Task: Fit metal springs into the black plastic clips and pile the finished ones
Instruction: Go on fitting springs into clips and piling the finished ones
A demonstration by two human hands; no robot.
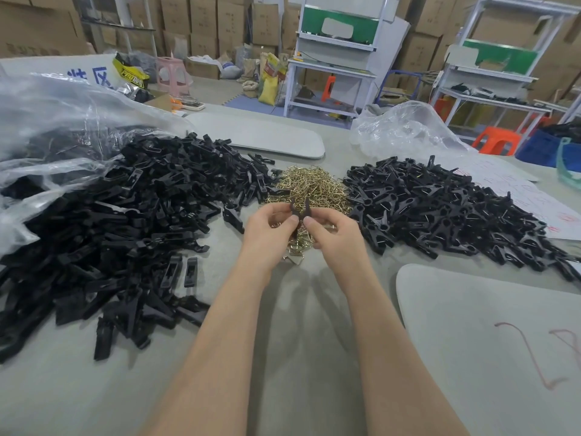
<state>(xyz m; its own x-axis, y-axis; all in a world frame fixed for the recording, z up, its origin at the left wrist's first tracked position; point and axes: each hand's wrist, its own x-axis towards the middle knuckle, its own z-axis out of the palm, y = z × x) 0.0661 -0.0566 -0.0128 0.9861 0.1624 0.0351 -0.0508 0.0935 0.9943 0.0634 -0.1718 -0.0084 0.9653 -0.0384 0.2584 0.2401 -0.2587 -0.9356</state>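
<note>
- While left hand (pixel 270 229) and right hand (pixel 334 236) are pinching one clip (pixel 300 209) over the springs (pixel 312 185), fitting is proceeding.
- Toward the bench (pixel 78 398) right edge, finished pile (pixel 440 209) is lying; larger unfitted heap (pixel 141 215) is waiting left.

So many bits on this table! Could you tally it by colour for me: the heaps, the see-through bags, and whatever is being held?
Black clip heaps: 2, left heap and right heap
Gold spring heap: 1
Clear plastic bags: 2, left bag and right bag
Single black clip, pinched between left hand and right hand: 1
Total: 6
</note>
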